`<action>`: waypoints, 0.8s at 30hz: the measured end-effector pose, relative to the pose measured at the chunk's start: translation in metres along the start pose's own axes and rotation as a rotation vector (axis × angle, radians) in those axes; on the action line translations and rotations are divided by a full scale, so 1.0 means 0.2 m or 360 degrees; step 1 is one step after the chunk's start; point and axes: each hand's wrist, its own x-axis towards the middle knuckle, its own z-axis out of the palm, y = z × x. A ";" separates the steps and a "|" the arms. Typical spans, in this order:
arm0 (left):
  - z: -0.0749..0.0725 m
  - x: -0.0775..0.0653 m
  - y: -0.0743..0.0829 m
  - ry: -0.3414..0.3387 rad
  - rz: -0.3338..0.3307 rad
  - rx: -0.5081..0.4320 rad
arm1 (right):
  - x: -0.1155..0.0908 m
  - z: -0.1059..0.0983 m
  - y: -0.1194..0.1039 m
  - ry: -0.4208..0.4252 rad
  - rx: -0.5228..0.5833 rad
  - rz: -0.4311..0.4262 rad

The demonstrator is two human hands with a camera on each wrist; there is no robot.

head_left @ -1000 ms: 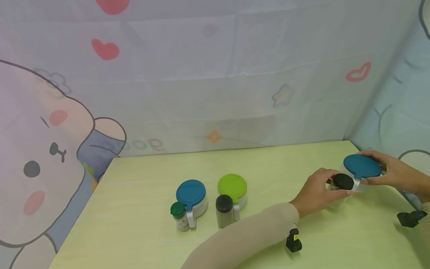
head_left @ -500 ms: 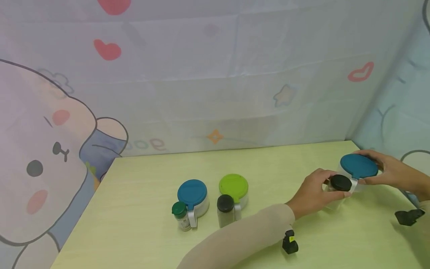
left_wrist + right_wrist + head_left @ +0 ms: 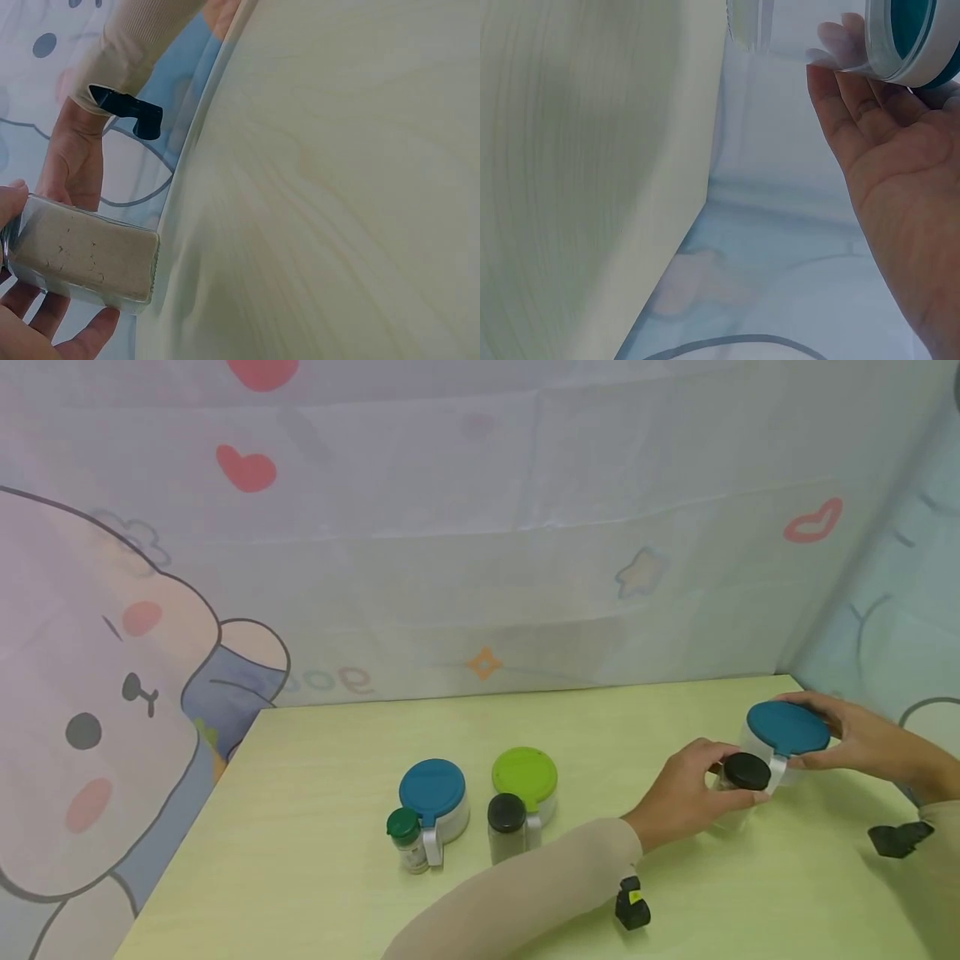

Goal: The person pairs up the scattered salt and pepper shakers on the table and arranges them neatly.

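Note:
At the table's right side, my left hand (image 3: 678, 793) grips a spice jar (image 3: 747, 772) with a black lid. In the left wrist view its clear glass body shows brownish-grey powder (image 3: 86, 251), with the thumb and fingers round it. My right hand (image 3: 873, 743) holds a clear canister (image 3: 763, 752) with a blue lid (image 3: 787, 727) and a white handle, its fingers curled round the far side and rim. The canister stands right behind the spice jar, handle beside it. In the right wrist view, fingers show through the canister's clear wall (image 3: 787, 26).
On the pale table (image 3: 322, 760), mid-left, stand a blue-lidded canister (image 3: 432, 787) with a green-lidded spice jar (image 3: 405, 828), and a green-lidded canister (image 3: 525, 774) with a black-lidded jar (image 3: 507, 814). The left sleeve (image 3: 517, 893) passes close to that jar. A printed cloth (image 3: 420, 568) hangs behind.
Both hands have shifted slightly to the left, carrying the black-lidded spice jar and the blue-lidded canister together. The other jars and canisters stay in place; the head view has turned a little left.

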 end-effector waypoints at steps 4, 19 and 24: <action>-0.02 -0.01 -0.01 0.0016 0.0024 -0.0012 | 0.02 0.01 -0.01 0.0022 0.0018 -0.0052; -0.09 -0.07 -0.03 0.0059 0.0024 -0.0034 | 0.07 0.05 -0.06 0.0001 0.0150 -0.0102; -0.11 -0.08 -0.04 0.0071 0.0026 -0.0037 | 0.10 0.06 -0.10 0.0006 0.0170 -0.0119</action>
